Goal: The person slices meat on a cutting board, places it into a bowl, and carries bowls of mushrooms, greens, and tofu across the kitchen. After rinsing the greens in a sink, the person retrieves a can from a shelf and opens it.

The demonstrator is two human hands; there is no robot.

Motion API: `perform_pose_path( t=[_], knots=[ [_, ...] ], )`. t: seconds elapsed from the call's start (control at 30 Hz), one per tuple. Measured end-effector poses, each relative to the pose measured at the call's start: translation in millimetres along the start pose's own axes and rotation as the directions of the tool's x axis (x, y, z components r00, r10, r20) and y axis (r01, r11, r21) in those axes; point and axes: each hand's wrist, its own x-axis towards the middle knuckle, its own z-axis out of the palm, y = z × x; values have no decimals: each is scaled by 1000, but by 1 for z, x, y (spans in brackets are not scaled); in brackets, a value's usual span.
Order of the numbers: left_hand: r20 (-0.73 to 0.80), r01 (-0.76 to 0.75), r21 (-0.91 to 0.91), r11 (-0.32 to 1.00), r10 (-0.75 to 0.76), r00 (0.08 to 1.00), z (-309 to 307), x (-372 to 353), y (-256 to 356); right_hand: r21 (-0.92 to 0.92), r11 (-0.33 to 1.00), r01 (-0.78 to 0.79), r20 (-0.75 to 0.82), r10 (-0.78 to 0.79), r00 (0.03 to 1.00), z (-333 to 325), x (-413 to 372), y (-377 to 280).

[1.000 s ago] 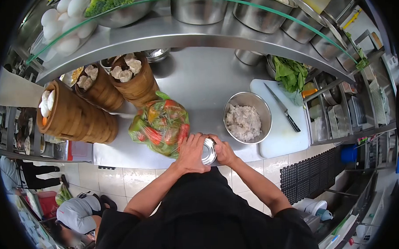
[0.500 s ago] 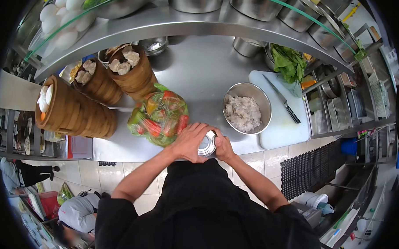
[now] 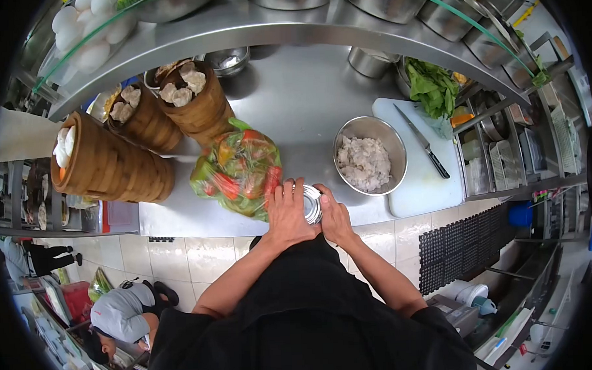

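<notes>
At the counter's front edge, a silver tin can [image 3: 312, 204] sits between my two hands, its round ridged end facing up. My left hand [image 3: 289, 213] is against the can's left side, fingers pointing away from me and thumb around the near side. On the other side, my right hand [image 3: 335, 216] grips the can with bent fingers. Just left of my left hand lies a clear plastic bag of red, green and orange peppers [image 3: 238, 169]. A metal bowl [image 3: 399, 149] holding pale, chunky raw food [image 3: 363, 163] stands to the right.
Three stacks of bamboo steamers [image 3: 113, 165] hold dumplings and white buns at left. A knife [image 3: 425, 141] lies on the white cutting board [image 3: 401, 204], near leafy greens [image 3: 431, 89]. A metal shelf [image 3: 284, 34] carries pots and eggs [image 3: 92, 29]. Another person [image 3: 121, 314] bends down behind at left.
My left hand has shifted on the can, and its fingers are now straighter and more spread. The can's end shows more to the right. The person at lower left has moved.
</notes>
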Motion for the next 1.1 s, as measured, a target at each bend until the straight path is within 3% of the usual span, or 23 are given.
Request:
perform_pose_path(
  t=[0.1, 0.2, 0.27, 0.4, 0.47, 0.53, 0.63, 0.73, 0.77, 0.9, 0.97, 1.07, 1.1],
  knots=[
    [-1, -39, -45, 998, 39, 999, -3, 1, -3, -112, 991, -78, 84, 87, 993, -5, 5, -7],
    [0, -57, -80, 995, 58, 998, -2, 3, -8, -57, 997, 43, 106, -36, 994, -3, 14, 13],
    [11, -55, -96, 994, 56, 998, -4, 3, -8, 127, 950, 285, 68, -295, 953, 1, 21, 26],
    [21, -65, -112, 992, 68, 997, -5, 5, -10, 150, 947, 285, 84, -300, 950, -3, 22, 15],
    [6, -98, -117, 988, 99, 995, -6, 6, -13, -62, 996, 59, 210, -45, 977, -13, 18, 3],
    [15, -135, -130, 982, 138, 990, -8, 2, -13, -112, 993, 34, 232, -7, 973, -11, 19, 8],
    [46, -115, -140, 983, 122, 991, -8, 3, -13, 63, 967, 247, 180, -254, 950, -7, 26, 24],
    [47, -82, -138, 987, 89, 995, -8, 6, -14, 59, 970, 237, 249, -244, 937, -6, 32, 34],
    [67, -104, -131, 986, 113, 991, -10, 5, -14, 20, 989, 143, 290, -143, 946, -11, 31, 20],
    [114, -172, -105, 980, 184, 976, -13, 3, -16, -112, 990, 82, 309, -44, 950, -15, 23, 9],
    [115, -165, -109, 980, 177, 978, -15, 6, -17, -28, 970, 240, 215, -229, 950, -8, 24, 23],
    [128, -159, -122, 980, 174, 976, -16, 5, -16, 80, 947, 311, 235, -321, 917, -6, 33, 29],
    [140, -154, -133, 979, 173, 975, -16, 4, -17, 81, 958, 275, 251, -287, 925, -8, 31, 25]
  ],
)
